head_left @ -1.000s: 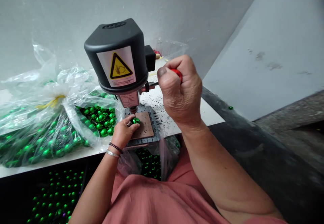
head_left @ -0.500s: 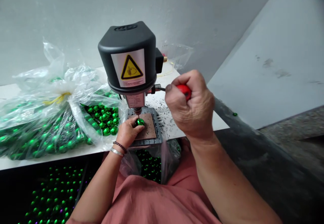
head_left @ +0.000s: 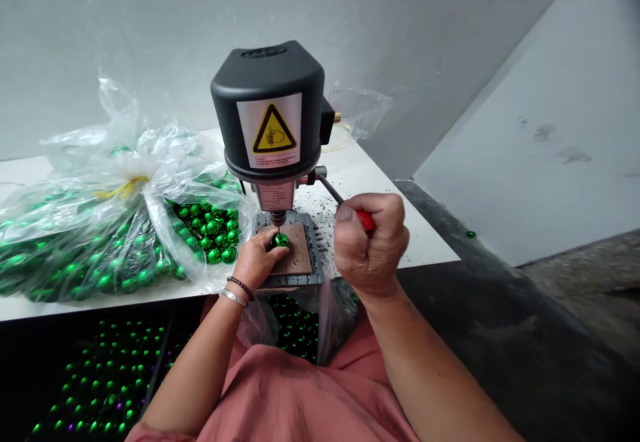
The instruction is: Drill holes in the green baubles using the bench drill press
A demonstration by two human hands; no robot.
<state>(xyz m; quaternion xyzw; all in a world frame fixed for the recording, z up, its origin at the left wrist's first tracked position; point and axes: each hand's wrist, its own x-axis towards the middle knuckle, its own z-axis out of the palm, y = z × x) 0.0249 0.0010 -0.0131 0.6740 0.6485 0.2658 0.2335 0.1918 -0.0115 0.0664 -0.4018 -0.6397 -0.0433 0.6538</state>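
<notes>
A small black bench drill with a yellow warning label stands on a white table. My left hand pinches a shiny green bead on the brown pad of the drill's base, right under the bit. My right hand is a fist wrapped round the red knob of the drill's lever, which points down and to the right.
Clear plastic bags full of green beads lie on the table left of the drill. Another bag hangs below the table edge in front of me. More green beads lie below at lower left. Black swarf speckles the table. One bead sits on the ledge at right.
My right hand has pulled the red-knobbed lever down and toward me, and the bit has come down onto the green bead. My left hand has kept the bead on the pad.
</notes>
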